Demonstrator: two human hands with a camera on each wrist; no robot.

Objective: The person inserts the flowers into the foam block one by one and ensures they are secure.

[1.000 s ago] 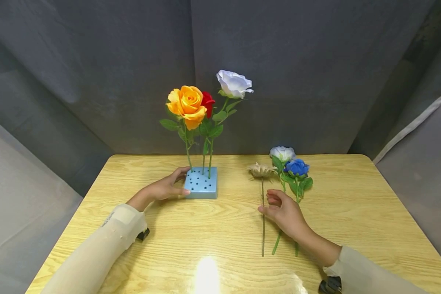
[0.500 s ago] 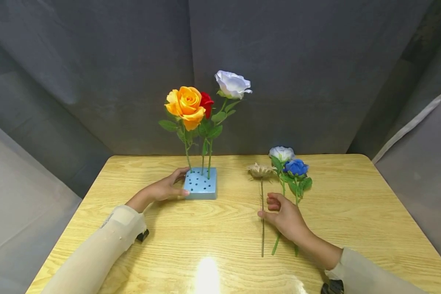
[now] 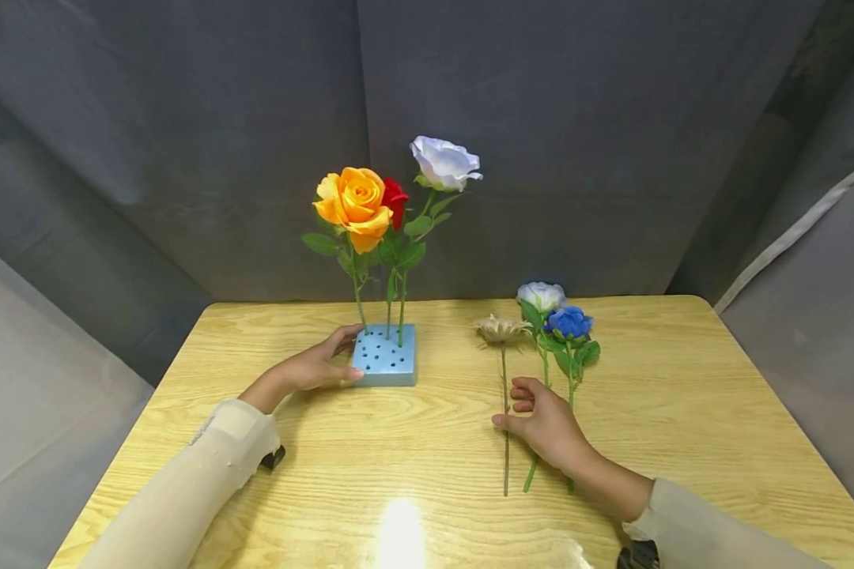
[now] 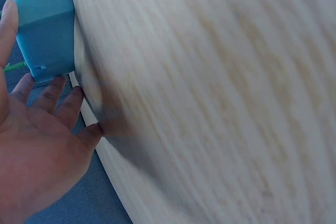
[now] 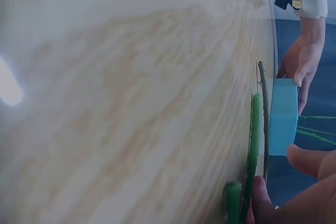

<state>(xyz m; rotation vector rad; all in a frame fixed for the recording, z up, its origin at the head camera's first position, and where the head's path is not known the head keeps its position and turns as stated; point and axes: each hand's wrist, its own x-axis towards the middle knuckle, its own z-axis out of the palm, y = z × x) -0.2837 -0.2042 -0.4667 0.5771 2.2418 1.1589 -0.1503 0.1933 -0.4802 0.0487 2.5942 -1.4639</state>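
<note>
My left hand holds the left side of a light blue block with small holes in its top, thumb at the near corner and fingers at the far one. An orange rose, a red rose and a white rose stand upright in it. My right hand is over the stem of a beige flower lying on the table. Its thumb crosses that stem in the head view, parted from the loosely bent fingers. In the right wrist view, a fingertip is right beside the stems.
A pale blue-white rose and a blue rose lie right of the beige flower, their green stems partly under my right hand. The wooden table ends at a dark grey curtain behind.
My right thumb has shifted toward me along the beige stem, widening its gap from the fingers. The left hand stays at the block. The head view has drifted slightly.
</note>
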